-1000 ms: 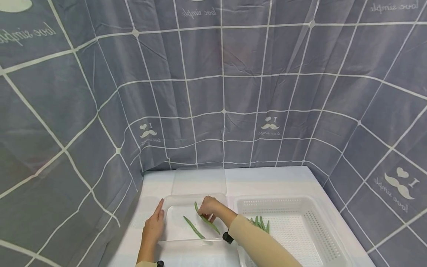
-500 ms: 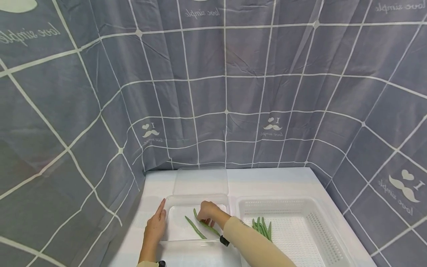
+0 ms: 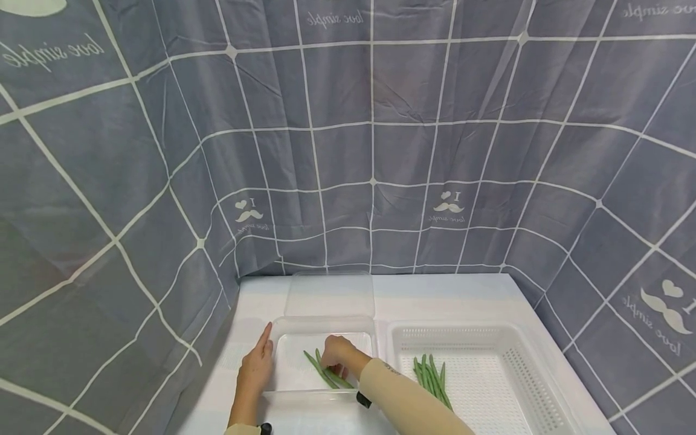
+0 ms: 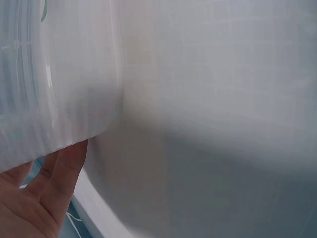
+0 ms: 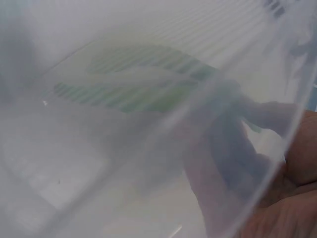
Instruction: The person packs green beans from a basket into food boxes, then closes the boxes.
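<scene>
In the head view a clear plastic container (image 3: pixel 293 344) stands on the table with two green beans lying side by side in it. My right hand (image 3: pixel 338 355) reaches inside and pinches the right-hand green bean (image 3: pixel 341 382), close beside the left green bean (image 3: pixel 319 370). The right wrist view looks through the container's hazy wall, where the beans (image 5: pixel 148 96) and fingers (image 5: pixel 228 144) appear blurred. Along the container's left side lies my left hand (image 3: pixel 254 368). Its straight fingers (image 4: pixel 72 161) touch the outer wall in the left wrist view.
A white perforated basket (image 3: pixel 522 368) to the right holds several green beans (image 3: pixel 432 377). Behind the container lies a flat clear lid (image 3: pixel 330 294). Grey checked curtains (image 3: pixel 348 151) enclose the white table (image 3: pixel 435 294) at the back and sides.
The right hand has shifted the green bean left and turned it, bringing it close beside the other one. More beans in the basket show beside the right sleeve. The left hand still touches the container.
</scene>
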`<state>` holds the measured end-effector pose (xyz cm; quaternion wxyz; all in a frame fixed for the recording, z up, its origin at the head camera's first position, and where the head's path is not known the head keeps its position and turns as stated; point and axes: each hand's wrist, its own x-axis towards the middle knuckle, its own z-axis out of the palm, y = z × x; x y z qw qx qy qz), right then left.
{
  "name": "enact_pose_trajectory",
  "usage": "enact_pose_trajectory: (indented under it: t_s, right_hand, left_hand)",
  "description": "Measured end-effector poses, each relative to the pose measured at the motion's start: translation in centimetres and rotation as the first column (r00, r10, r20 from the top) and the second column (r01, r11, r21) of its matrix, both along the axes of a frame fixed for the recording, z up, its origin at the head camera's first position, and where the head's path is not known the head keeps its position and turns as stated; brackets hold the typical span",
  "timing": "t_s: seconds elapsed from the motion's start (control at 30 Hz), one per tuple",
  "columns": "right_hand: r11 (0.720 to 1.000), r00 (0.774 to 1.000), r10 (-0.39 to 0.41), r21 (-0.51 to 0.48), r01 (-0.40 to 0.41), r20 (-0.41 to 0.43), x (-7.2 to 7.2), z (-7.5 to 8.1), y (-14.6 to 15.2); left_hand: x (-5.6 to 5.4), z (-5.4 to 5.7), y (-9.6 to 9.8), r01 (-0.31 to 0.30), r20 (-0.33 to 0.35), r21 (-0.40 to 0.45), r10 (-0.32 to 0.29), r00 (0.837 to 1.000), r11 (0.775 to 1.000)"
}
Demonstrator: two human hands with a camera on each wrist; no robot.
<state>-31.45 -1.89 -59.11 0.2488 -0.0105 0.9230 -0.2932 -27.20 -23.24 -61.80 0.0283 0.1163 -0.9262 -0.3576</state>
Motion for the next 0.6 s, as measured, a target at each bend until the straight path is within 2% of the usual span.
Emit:
enact_pose_trajectory:
  t_s: [0.27, 0.6]
  right_hand:
    - [0.996, 0.999, -0.001, 0.088, 0.005, -0.043, 0.42, -0.23, -0.41]
    - [0.995, 0.997, 0.009, 0.101, -0.001, -0.073, 0.56, -0.27, -0.35]
  left_hand:
    - [-0.05, 0.04, -0.04, 0.013, 0.003, 0.003, -0.013, 1.0, 1.0]
    - [-0.05, -0.03, -0.03, 0.003, 0.003, 0.001, -0.003, 1.0, 1.0]
